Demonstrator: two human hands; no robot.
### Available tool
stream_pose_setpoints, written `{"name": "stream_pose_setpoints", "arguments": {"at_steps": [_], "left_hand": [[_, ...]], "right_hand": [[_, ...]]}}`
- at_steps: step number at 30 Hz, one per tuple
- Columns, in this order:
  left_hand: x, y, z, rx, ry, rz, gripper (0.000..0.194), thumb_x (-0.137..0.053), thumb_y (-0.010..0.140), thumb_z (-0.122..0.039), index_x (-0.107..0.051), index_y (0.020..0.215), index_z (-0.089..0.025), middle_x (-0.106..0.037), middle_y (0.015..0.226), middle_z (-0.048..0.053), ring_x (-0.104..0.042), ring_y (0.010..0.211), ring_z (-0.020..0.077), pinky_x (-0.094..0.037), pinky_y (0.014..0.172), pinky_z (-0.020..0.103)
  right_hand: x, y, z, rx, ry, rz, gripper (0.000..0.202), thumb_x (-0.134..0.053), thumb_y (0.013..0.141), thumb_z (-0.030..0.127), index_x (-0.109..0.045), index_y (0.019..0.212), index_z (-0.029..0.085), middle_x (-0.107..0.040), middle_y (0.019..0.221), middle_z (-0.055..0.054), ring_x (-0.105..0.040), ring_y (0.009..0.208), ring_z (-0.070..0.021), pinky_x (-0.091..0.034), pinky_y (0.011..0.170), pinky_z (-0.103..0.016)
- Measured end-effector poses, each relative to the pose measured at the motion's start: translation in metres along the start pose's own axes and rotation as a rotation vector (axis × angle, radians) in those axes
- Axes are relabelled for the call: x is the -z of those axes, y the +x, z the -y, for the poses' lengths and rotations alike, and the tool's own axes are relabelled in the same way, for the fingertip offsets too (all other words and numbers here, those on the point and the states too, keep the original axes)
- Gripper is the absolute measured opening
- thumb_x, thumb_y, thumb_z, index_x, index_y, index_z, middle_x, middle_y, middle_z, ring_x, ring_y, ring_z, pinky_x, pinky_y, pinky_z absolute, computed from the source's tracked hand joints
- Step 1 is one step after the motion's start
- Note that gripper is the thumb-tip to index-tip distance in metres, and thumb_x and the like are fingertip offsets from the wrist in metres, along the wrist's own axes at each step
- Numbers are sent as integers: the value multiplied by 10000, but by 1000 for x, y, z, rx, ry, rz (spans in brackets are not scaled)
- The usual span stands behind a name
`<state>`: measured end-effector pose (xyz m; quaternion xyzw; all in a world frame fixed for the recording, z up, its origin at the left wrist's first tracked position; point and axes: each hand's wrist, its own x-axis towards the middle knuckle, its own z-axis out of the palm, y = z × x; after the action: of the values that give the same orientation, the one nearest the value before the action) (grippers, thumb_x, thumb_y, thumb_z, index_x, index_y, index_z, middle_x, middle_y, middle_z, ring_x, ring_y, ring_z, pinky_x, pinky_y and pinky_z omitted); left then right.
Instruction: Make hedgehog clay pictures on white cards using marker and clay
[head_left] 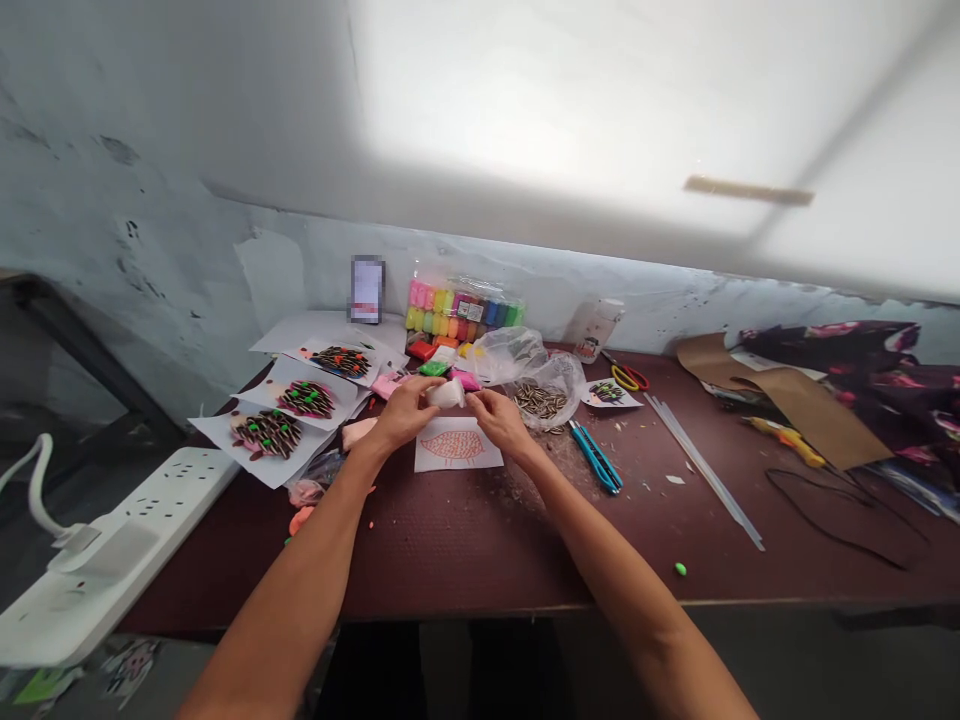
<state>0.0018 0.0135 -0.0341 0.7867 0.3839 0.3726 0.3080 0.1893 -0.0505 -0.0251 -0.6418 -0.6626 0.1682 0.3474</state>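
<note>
- Near the counter's (pixel 450 560) front edge: a green bit (pixel 680 569).
- Beyond it, a paper with an orange drawing (pixel 459 455).
- Over its far part, the left hand (pixel 409 410) grasps a small white container (pixel 445 394); the right hand (pixel 501 422) bends its fingers beside it, grip unclear.
- Farther: bagged seeds (pixel 538 400), then coloured packets (pixel 465 312).
</note>
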Motion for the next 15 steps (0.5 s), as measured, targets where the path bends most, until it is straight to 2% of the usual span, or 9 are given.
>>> {"name": "stream_pose_setpoints", "arguments": {"at_steps": [2, 5, 6, 8, 11, 15], "left_hand": [[-3, 0, -3, 15, -170, 69, 470, -654, 676, -180, -664, 1144, -147, -671, 1173, 108, -633, 995, 215, -526, 822, 323], [-5, -1, -7, 101, -398, 176, 582, -731, 655, -290, -623, 1206, -138, -687, 1097, 95, -646, 838, 174, -526, 712, 294], [-5, -2, -8, 135, -446, 176, 632, -751, 653, -330, -602, 1234, -133, -695, 1040, 83, -641, 794, 160, -519, 685, 281], [-4, -3, -12, 195, -507, 170, 671, -771, 650, -394, -590, 1230, -109, -699, 919, 66, -626, 716, 142, -504, 633, 266], [-1, -4, -15, 268, -594, 233, 638, -798, 628, -439, -623, 1142, -103, -699, 887, 70, -638, 678, 140, -518, 634, 283], [6, -5, -14, 248, -665, 257, 619, -799, 641, -447, -627, 1134, -114, -698, 870, 60, -646, 655, 134, -511, 621, 271]], "right_hand": [[-1, 2, -3, -7, 32, 46, 346, -442, 941, 323, -652, 710, 174, -652, 660, -8, -556, 597, -127, -358, 580, -219], [-3, -2, -6, -15, 36, 19, 335, -435, 928, 281, -608, 662, 173, -626, 633, 0, -523, 577, -117, -325, 563, -216], [-3, -5, -6, -17, 36, 5, 331, -433, 925, 279, -599, 659, 175, -621, 632, 1, -516, 578, -116, -319, 563, -217], [-3, -10, -6, -9, 33, -21, 328, -429, 921, 284, -577, 647, 181, -603, 623, 5, -502, 577, -118, -314, 568, -221], [-2, -14, -4, 30, 32, -58, 323, -422, 917, 295, -549, 639, 191, -569, 611, 11, -490, 584, -123, -318, 586, -226], [0, -11, -1, 61, 58, -79, 322, -421, 914, 316, -516, 630, 197, -538, 598, 15, -470, 579, -124, -308, 582, -232]]}}
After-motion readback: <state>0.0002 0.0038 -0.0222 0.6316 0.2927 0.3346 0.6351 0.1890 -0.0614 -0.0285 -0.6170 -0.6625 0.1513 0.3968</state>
